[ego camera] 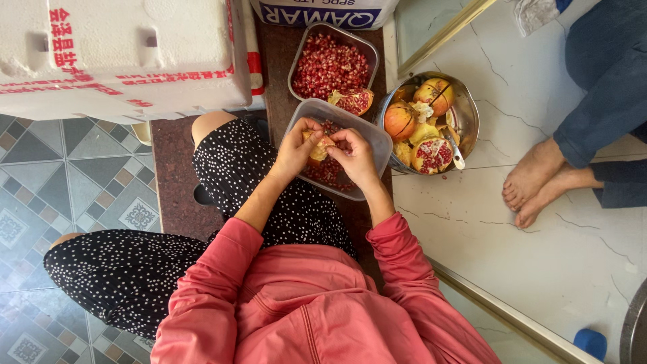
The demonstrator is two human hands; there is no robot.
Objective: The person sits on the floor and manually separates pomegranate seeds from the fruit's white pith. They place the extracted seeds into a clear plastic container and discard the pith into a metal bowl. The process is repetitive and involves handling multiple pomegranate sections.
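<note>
Both my hands hold a piece of pomegranate [319,145] over a clear plastic container [364,128] with red seeds in it. My left hand [294,148] grips the piece from the left, my right hand [354,155] from the right, fingers bent onto it. Just beyond stands a metal tray [300,61] full of red seeds, with a broken pomegranate half [354,101] lying on its near edge. To the right, a round steel bowl [468,125] holds several cut pomegranates and peels, plus a spoon [456,154].
A large white foam box [121,54] stands at the upper left. A white sack [323,12] lies beyond the tray. Another person's bare feet [539,182] rest on the marble floor at right. My knees in dotted fabric [236,162] flank the dark threshold.
</note>
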